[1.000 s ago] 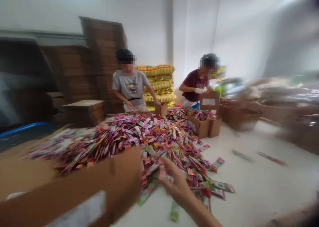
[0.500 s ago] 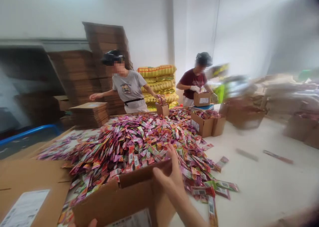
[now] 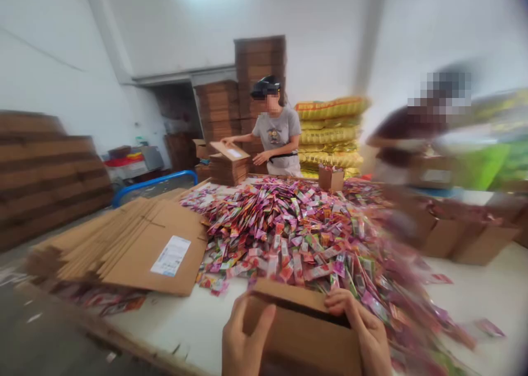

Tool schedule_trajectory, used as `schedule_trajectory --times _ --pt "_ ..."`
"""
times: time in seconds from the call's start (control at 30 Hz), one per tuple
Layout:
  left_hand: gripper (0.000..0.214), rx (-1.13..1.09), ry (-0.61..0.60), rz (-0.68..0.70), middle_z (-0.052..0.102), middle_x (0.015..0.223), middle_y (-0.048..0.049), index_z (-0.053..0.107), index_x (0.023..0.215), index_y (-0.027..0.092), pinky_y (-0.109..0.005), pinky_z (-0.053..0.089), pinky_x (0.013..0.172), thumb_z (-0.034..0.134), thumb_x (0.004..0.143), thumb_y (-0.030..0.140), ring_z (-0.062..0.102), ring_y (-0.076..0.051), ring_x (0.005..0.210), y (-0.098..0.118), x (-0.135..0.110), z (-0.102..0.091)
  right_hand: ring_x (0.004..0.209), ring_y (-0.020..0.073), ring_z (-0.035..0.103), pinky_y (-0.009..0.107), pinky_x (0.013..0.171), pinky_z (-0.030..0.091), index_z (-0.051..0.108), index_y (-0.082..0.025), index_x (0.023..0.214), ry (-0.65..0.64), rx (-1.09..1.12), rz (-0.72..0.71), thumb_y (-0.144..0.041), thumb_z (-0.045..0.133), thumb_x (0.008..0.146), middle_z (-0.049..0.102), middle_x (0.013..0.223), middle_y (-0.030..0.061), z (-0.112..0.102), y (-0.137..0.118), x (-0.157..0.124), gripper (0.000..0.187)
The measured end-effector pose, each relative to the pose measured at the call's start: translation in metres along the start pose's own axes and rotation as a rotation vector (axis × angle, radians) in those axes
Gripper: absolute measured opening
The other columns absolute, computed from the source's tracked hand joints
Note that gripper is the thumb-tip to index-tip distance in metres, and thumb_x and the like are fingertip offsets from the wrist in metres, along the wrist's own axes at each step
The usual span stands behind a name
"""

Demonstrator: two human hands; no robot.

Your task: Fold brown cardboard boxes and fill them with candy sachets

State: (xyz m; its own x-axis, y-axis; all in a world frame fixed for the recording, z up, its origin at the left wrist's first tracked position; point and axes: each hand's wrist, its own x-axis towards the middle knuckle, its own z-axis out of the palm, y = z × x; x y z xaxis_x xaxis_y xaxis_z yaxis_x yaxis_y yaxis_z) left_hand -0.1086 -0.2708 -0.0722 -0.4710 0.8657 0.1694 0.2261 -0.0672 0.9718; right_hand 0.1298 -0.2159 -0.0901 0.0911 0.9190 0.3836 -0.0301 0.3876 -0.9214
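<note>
A brown cardboard box (image 3: pixel 309 332) is held between both hands at the bottom of the head view, with a narrow dark gap along its top. My left hand (image 3: pixel 245 332) grips its left side, thumb across the near panel. At the right end, my right hand (image 3: pixel 363 326) is closed on the box, its fingers bent over the upper edge. Just beyond the box spreads a large heap of small pink, purple and green packets (image 3: pixel 284 227). The underside of the box and what is inside it are hidden.
Flattened cartons (image 3: pixel 157 249) lie on the table's left. A co-worker in grey (image 3: pixel 276 134) touches a carton stack (image 3: pixel 229 167); a blurred second person (image 3: pixel 404 139) stands right. Filled boxes (image 3: pixel 478 238), yellow sacks (image 3: pixel 330 134) and a blue rail (image 3: pixel 157 184) are in view.
My view has swung left. The box now sits more squarely between both hands, the right hand having moved onto its right end. The grey-shirted co-worker has let go of the small box and grasped a flat carton.
</note>
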Motion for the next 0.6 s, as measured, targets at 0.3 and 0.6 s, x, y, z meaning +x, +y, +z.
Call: schedule_trajectory --times 0.3,0.6 --pt "0.028 0.947 -0.500 0.709 0.056 0.145 -0.0056 0.069 0.097 0.030 -0.079 0.023 0.111 0.045 0.088 0.018 0.042 -0.035 0.142 0.015 0.043 -0.004 0.091 0.0226 0.055 0.041 0.089 0.042 0.068 -0.020 0.065 -0.516 -0.751 -0.275 -0.030 0.066 0.090 0.066 0.081 0.0046 0.016 -0.051 0.000 0.027" --pt "0.103 0.969 -0.832 0.834 0.042 0.159 -0.0073 0.048 0.145 0.047 -0.072 0.025 0.114 0.085 0.050 0.063 0.037 -0.048 0.143 0.002 0.081 -0.008 0.105 0.0204 0.066 0.034 0.099 0.050 0.075 -0.024 0.107 -0.449 -0.433 -0.194 -0.040 0.066 0.091 0.074 0.110 0.0047 -0.039 -0.034 0.020 0.025"
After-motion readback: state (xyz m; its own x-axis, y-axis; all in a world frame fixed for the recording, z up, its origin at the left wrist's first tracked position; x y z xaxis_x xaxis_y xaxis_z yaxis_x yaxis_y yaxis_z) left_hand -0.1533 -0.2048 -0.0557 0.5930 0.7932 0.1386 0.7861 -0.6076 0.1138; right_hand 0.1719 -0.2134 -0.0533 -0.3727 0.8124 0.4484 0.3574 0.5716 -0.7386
